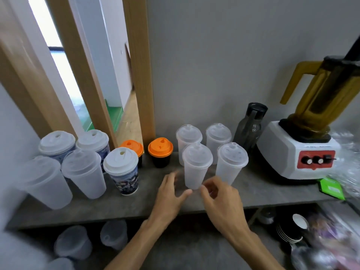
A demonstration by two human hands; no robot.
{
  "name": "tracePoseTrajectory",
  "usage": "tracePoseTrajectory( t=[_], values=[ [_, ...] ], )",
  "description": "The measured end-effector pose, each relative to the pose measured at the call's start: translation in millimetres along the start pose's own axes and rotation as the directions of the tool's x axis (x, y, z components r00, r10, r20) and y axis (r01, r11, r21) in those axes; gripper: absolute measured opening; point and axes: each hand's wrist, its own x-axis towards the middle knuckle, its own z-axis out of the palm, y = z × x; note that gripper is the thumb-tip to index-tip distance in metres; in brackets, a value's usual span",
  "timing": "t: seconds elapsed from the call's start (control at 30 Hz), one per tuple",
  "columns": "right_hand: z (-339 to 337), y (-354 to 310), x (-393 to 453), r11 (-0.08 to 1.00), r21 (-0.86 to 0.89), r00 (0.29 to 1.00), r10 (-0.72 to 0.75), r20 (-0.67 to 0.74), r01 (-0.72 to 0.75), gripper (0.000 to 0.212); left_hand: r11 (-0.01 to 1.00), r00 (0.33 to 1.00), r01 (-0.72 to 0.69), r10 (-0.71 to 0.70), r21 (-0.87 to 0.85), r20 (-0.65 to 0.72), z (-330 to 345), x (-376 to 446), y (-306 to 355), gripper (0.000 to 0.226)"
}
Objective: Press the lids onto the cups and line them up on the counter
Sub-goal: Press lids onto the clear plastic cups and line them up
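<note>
Lining-up step, by the look of it: lidded clear cup (pixel 196 166) upright on bench (pixel 116 201), front of a group of 4. Left hand (pixel 171 191) and right hand (pixel 220 195) flanking its base, fingers loosely spread, gripping nothing. Next: nudging into row, gently, to avoid tipping.

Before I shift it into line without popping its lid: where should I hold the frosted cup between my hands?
Grip the frosted cup round its lower wall, fingers from left and right, where both hands already sit. It stands upright and tapers downward; neighbours crowd its back and right, and the lid overhangs.
</note>
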Motion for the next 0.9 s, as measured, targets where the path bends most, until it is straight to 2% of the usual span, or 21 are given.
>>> tracePoseTrajectory(
  t=[0.1,0.17,0.27,0.33,0.4,0.5,0.6,0.63,0.73,0.9],
  values=[
    [30.2,6.0,-24.1,0.997,-0.007,0.981,-0.068,0.181,0.07,0.009,0.99,0.994,-0.07,0.079,0.121,-0.073,-26.9,-58.7,-24.2,0.021],
    [56.4,10.1,-39.5,0.995,-0.018,0.941,-0.09,0.326,0.102,0.007,0.98,0.994,-0.032,0.052,0.197,-0.096,-47.6,-103.0,-45.2,0.008],
    [101.5,12.3,-50.8,0.99,-0.031,0.853,-0.1,0.513,0.135,0.005,0.96,0.982,0.069,-0.018,0.271,-0.187,-81.9,-153.5,-84.4,0.008],
    [133.4,11.9,-52.1,0.988,-0.044,0.769,-0.089,0.633,0.151,0.005,0.933,0.975,0.18,-0.127,0.311,-0.184,-102.3,-173.6,-111.8,0.013],
    [168.7,10.6,-55.7,0.98,-0.099,0.682,-0.045,0.73,0.171,0.008,0.871,0.949,0.3,-0.229,0.39,-0.218,-118.6,-193.1,-138.1,0.009],
    [218.4,2.9,-74.4,0.951,-0.164,0.543,-0.004,0.84,0.262,0.021,0.726,0.925,0.381,-0.298,0.573,-0.237,-131.0,-222.1,-171.1,0.055],
    [249.5,-13.1,-102.7,0.918,-0.143,0.379,-0.009,0.925,0.37,0.045,0.623,0.921,0.343,-0.372,0.703,-0.12,-134.7,-244.3,-191.8,0.097],
    [254.0,-19.5,-110.9,0.912,-0.132,0.346,-0.011,0.938,0.388,0.048,0.591,0.914,0.32,-0.399,0.741,-0.076,-135.2,-247.8,-197.8,0.108],
    [261.9,-27.7,-125.5,0.918,-0.134,0.344,-0.002,0.939,0.373,0.053,0.558,0.906,0.286,-0.422,0.779,-0.03,-132.3,-248.0,-206.0,0.114],
    [254.2,-30.5,-123.6,0.931,-0.158,0.409,0.011,0.913,0.328,0.048,0.65,0.952,0.246,-0.3,0.719,-0.054,-132.3,-239.2,-189.0,0.092]
  ],
)
